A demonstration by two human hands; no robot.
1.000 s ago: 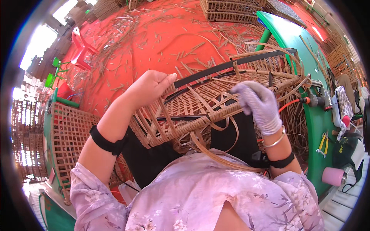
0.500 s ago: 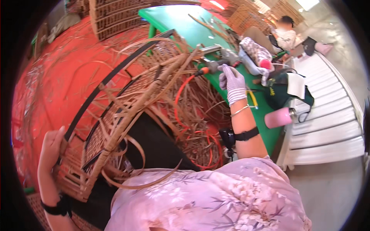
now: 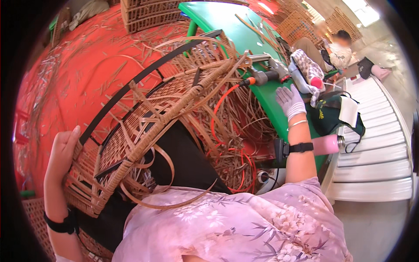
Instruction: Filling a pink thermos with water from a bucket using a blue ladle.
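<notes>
A half-woven wicker basket (image 3: 168, 115), with loose strips and a black band along its far side, lies tilted across my lap. My bare left hand (image 3: 64, 148) is closed round the basket's left end; part of the fingers is hidden behind the rim. In a pale striped glove, my right hand (image 3: 290, 101) is spread open over the green table (image 3: 273, 109), holding nothing. Just beyond it to the left lies a grey and black air tool (image 3: 264, 77), with an orange hose (image 3: 214, 114) running down from it. One long loose strip (image 3: 174, 205) curls over my shirt.
A pink bottle (image 3: 325, 144), a dark green bag (image 3: 329, 115) and a light-blue container (image 3: 299, 78) stand at the right. White slatted panels (image 3: 371, 144) lie beyond. Cut strips litter the red floor (image 3: 96, 78). Stacked baskets (image 3: 150, 15) stand far off; people sit at upper right.
My right hand has drawn away from the air tool, toward me and right, and its fingers have spread. The left hand keeps its hold on the basket. The whole view has shifted.
</notes>
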